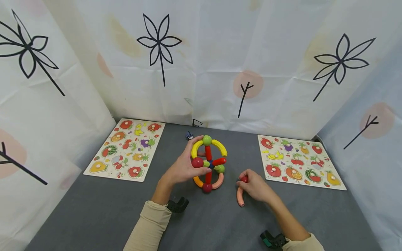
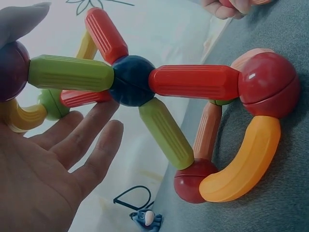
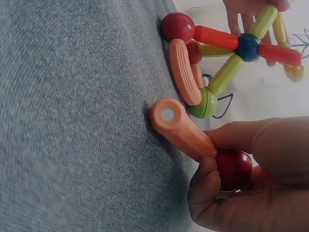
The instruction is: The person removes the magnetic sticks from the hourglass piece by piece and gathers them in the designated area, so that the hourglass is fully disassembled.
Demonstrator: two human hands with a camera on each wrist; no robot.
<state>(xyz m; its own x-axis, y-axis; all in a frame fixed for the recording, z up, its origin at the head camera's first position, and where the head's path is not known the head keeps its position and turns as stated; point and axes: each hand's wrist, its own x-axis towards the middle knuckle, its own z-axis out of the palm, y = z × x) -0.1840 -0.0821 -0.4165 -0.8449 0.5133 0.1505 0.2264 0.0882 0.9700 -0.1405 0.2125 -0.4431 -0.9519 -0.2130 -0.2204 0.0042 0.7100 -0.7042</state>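
Note:
My left hand [image 1: 182,170] grips a structure of magnetic sticks and balls [image 1: 208,152], thumb in front and fingers behind. At its centre a blue ball [image 2: 133,80] joins straight red and green sticks. Curved yellow, orange and pink sticks meet red and green balls around it. Its lower end rests on the grey cloth. To its right, my right hand [image 1: 258,187] pinches a loose red ball [image 3: 234,169] between thumb and fingers. A curved pink stick [image 3: 186,135] extends from that ball, its free end close to the cloth, apart from the structure.
Fruit picture boards lie on both sides, one at left [image 1: 106,140] and one at right [image 1: 301,166]. A small blue figurine [image 1: 189,135] sits behind the structure. A patterned white curtain [image 1: 204,94] closes off the back and sides of the grey cloth [image 1: 207,223].

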